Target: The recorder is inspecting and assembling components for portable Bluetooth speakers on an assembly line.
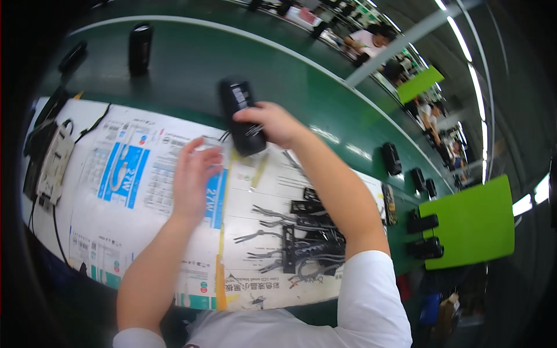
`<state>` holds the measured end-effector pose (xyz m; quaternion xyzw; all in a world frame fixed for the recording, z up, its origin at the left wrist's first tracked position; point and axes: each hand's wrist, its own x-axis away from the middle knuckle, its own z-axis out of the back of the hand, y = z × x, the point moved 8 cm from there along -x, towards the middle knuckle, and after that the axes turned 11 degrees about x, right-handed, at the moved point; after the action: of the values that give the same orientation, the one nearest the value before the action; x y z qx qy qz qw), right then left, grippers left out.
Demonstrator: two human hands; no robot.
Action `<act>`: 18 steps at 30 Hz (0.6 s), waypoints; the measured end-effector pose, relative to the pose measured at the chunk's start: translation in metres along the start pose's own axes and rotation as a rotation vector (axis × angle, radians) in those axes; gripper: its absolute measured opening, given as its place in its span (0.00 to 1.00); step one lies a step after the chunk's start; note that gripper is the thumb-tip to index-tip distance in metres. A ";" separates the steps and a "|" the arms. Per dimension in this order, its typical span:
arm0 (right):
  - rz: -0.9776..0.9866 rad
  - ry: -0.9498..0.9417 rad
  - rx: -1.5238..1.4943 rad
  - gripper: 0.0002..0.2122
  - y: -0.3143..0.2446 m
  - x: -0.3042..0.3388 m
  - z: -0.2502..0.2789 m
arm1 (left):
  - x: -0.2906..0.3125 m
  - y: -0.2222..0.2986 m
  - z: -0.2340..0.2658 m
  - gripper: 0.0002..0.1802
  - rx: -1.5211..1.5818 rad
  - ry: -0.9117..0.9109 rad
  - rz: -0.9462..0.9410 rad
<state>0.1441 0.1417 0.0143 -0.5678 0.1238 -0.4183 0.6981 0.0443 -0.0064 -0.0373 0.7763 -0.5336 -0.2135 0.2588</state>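
Note:
My right hand (272, 124) is closed around a black cylindrical device (248, 139), which looks like a portable speaker. It is tilted over the far edge of the worktop, and its upper end is smeared by motion. To its left, my left hand (194, 180) is raised above the printed sheets with fingers apart and slightly curled; I see nothing held in it. Short dark wires (224, 136) show between the left fingertips and the device. Right of the hands, partly under my right forearm, lies a pile of black parts with grey cables (287, 243).
Beyond the worktop (249, 203) runs a green conveyor-like surface (185, 69) carrying an upright black cylinder (140, 49). More black cylinders (391, 158) stand to the right, near a bright green board (476, 223). A white box with cables (56, 165) sits at left. Other people work far right.

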 end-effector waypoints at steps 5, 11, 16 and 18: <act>-0.246 0.330 0.242 0.19 0.037 -0.060 0.105 | 0.006 -0.009 -0.012 0.03 -0.236 -0.105 0.045; -0.440 0.484 0.562 0.23 0.074 -0.088 0.190 | 0.005 -0.008 -0.022 0.02 -0.256 -0.133 0.073; -0.513 0.439 0.487 0.25 0.074 -0.079 0.178 | 0.004 -0.006 -0.020 0.02 -0.335 -0.168 0.012; -0.554 0.454 0.531 0.26 0.074 -0.071 0.190 | 0.007 0.001 -0.026 0.02 -0.287 -0.152 -0.014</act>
<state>0.2564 0.3244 -0.0114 -0.2745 0.0055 -0.7207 0.6365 0.0621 -0.0084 -0.0173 0.7167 -0.5103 -0.3474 0.3244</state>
